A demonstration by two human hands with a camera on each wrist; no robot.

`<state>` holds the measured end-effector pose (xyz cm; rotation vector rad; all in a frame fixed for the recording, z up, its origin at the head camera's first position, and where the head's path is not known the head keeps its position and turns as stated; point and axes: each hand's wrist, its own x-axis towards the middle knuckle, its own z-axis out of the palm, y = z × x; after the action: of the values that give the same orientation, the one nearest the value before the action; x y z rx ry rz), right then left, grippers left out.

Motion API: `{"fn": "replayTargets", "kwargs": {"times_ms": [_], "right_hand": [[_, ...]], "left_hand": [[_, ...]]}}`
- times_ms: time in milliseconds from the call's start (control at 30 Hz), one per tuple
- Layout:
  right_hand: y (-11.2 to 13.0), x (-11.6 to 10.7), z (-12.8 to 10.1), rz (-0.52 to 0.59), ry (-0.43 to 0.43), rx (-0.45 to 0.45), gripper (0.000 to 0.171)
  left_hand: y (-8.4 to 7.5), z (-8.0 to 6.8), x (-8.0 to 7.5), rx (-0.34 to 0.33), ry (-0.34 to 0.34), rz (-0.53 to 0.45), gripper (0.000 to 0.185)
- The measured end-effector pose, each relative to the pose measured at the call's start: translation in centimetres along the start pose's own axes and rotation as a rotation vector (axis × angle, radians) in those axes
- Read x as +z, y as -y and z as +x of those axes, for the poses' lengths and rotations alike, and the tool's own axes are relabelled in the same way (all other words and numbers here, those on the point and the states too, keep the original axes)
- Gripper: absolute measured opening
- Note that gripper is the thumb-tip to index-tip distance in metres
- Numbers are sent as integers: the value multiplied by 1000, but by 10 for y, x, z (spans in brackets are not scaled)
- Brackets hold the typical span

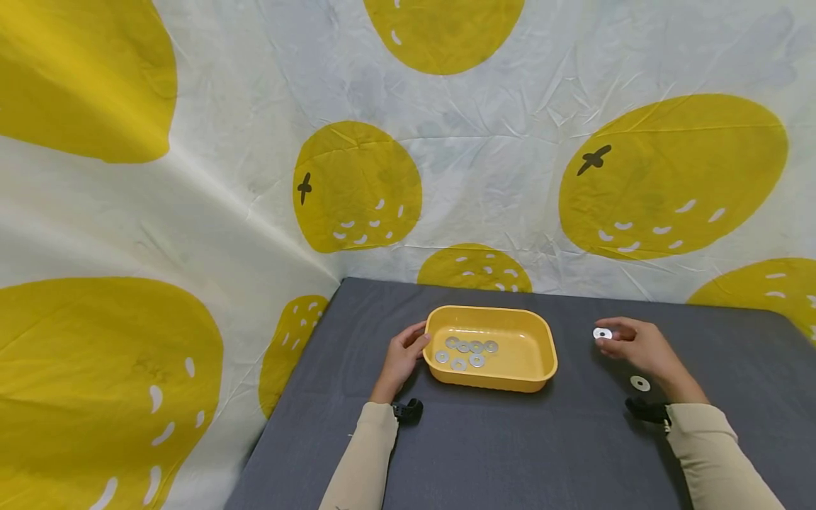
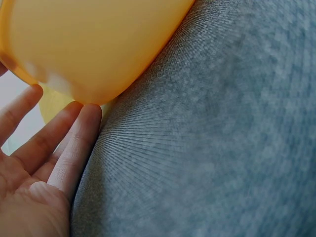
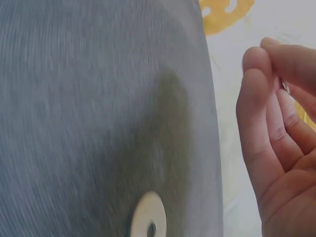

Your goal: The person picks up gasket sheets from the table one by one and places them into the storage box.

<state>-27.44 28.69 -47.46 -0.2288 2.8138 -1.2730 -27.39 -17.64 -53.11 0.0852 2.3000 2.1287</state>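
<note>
My left hand (image 1: 400, 360) holds the left end of a yellow plastic tray (image 1: 542, 368), thumb at the rim. In the left wrist view, its fingertips (image 2: 89, 112) rest against the tray's outer wall. Several flat metal washers (image 1: 476, 360) lie inside, toward the left. To the tray's right, my right hand (image 1: 644, 348) pinches one washer (image 1: 602, 333) between thumb and fingers, raised over the table. In the right wrist view, the fingers hide nearly all of that washer. Another washer (image 1: 640, 383) lies on the cloth below this hand, near the wrist.
A dark grey cloth (image 1: 484, 453) covers the table. White fabric with large yellow fruit prints (image 1: 497, 177) hangs behind and along the left side. Each wrist wears a black strap (image 1: 408, 411), just past the beige sleeves (image 1: 363, 460).
</note>
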Motion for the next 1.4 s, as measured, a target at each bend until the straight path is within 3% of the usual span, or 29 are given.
{"fn": "replayTargets", "kwargs": {"times_ms": [233, 633, 1033, 1400], "right_hand": [[15, 12, 1, 119, 5, 10, 53], [38, 21, 7, 220, 86, 9, 57], [67, 29, 9, 245, 111, -24, 54], [85, 47, 15, 146, 89, -108, 41]], "left_hand": [[2, 1, 1, 9, -6, -1, 45], [2, 2, 1, -1, -13, -2, 43], [3, 3, 1, 4, -20, 0, 43], [3, 2, 0, 3, -9, 4, 43]]}}
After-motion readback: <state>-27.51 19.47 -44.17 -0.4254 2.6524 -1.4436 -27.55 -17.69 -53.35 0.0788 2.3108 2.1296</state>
